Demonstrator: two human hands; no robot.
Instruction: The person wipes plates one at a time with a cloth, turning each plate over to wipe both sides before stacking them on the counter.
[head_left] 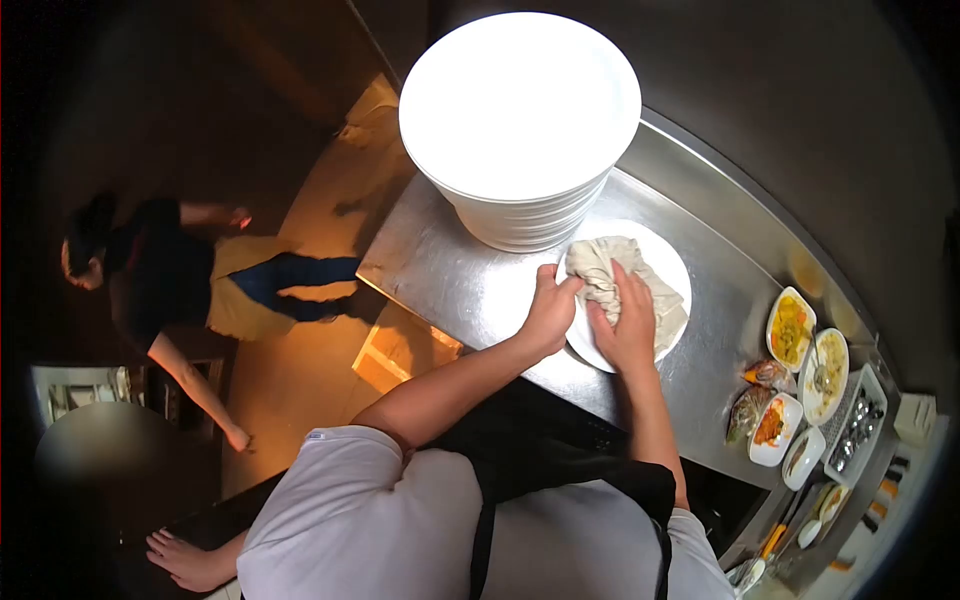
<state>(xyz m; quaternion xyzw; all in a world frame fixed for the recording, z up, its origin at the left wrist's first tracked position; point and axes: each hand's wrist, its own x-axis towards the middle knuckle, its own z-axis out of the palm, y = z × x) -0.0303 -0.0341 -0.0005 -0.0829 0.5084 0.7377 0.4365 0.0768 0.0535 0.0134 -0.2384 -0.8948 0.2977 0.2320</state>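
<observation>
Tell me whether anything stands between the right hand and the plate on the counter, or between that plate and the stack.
Yes, for the right hand: a bunched cloth lies on the plate, under the fingers. Nothing visible stands between the plate and the stack beside it.

- One cloth (604, 262) is lying under the right hand (626, 325).
- One plate (672, 262) is lying below that hand.
- One plate stack (520, 130) is standing beyond it.
- Two bags (747, 413) are resting right of it.
</observation>
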